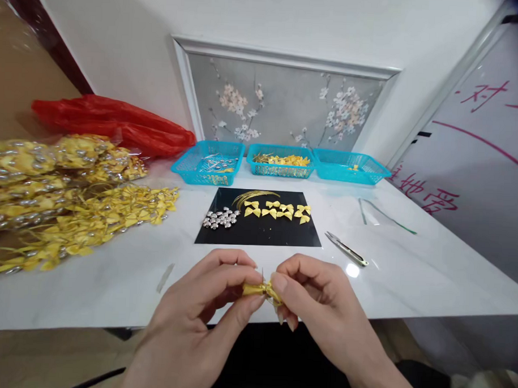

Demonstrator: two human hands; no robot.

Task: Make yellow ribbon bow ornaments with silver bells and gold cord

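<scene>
Between my two hands, just above the table's front edge, is a yellow ribbon bow (253, 290). The thumb and fingers of my left hand (208, 305) pinch its left side. My right hand (319, 298) pinches the bow's right side near the knot. A thin pin-like piece sticks up at the bow's middle; what it is I cannot make out. Beyond my hands lies a black mat (257, 233) with silver beads (222, 218) on its left, several yellow bows (277, 210) on its right, and gold cords (254, 195) along its back.
Thread snips (346, 249) lie right of the mat. Three blue baskets, left (187, 171), middle (281, 171) and right (348, 173), stand at the back against a framed picture (283, 98). Bagged and loose yellow bows (83, 222) pile at left, near a red bag (112, 121).
</scene>
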